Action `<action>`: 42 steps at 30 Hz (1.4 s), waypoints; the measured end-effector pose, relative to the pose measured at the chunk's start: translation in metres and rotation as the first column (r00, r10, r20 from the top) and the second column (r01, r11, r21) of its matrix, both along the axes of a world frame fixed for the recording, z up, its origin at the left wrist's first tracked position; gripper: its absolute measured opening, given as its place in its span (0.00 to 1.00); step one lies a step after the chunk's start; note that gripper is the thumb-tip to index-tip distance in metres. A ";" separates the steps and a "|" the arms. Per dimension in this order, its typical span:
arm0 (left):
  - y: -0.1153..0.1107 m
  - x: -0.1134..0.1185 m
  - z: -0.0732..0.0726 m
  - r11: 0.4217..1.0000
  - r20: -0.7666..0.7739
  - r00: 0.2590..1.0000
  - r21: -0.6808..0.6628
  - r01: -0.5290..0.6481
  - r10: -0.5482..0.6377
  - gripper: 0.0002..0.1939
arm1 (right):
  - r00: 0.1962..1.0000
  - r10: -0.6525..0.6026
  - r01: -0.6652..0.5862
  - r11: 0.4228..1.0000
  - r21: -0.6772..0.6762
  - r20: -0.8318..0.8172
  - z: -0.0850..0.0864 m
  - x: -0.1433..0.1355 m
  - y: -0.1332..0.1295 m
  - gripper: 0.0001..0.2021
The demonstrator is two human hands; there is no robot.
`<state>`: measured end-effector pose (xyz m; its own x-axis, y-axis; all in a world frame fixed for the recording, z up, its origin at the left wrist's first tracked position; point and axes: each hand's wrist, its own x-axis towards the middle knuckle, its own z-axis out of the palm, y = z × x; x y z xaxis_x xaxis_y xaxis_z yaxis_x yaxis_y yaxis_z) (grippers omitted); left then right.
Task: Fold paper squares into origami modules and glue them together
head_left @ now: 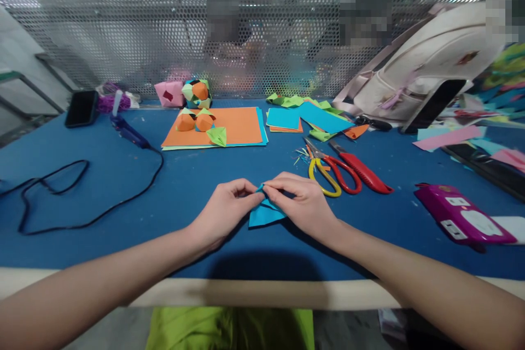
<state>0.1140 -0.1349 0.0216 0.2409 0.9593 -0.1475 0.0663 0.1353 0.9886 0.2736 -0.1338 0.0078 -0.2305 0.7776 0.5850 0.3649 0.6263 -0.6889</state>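
A small piece of blue folded paper (266, 216) is held just above the blue tabletop, near its front edge. My left hand (229, 202) pinches the paper's top corner between thumb and fingers. From the other side my right hand (301, 199) pinches the same corner, its thumb against the fold. The lower part of the paper hangs open between the hands, with a crease or flap showing. Fingertips cover the very top of the paper. Yellow-and-red scissors (336, 175) lie just beyond my right hand, beside a red utility knife (363, 169).
Orange sheets (238, 126) bear small folded paper pieces (205, 120). Blue squares (283, 118) and green folded strips (291, 100) lie behind the scissors. A glue gun (129, 130) with its black cord (102, 213) is at left. A purple case (461, 216) and a backpack (406, 76) stand right.
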 end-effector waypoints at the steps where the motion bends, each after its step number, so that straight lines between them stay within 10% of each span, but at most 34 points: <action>1: 0.000 0.000 0.000 1.000 0.005 1.000 -0.011 0.000 0.000 0.10 | 1.000 0.001 -0.001 1.000 0.008 0.005 0.000 0.000 0.000 0.06; 14: 0.003 -0.005 0.002 0.979 -0.320 0.947 0.178 0.101 -0.040 0.08 | 0.998 0.045 -0.042 0.997 -0.067 0.045 0.002 -0.001 -0.001 0.05; 42: 0.000 -0.007 0.011 0.980 -0.274 0.961 0.173 0.096 -0.045 0.11 | 0.997 -0.062 0.060 0.998 0.033 0.046 0.001 0.001 0.000 0.08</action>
<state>0.1073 -0.1353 0.0322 0.2847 0.9578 -0.0395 0.3345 -0.0606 0.9405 0.2749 -0.1334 0.0084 -0.2109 0.7723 0.5991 0.4349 0.6231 -0.6501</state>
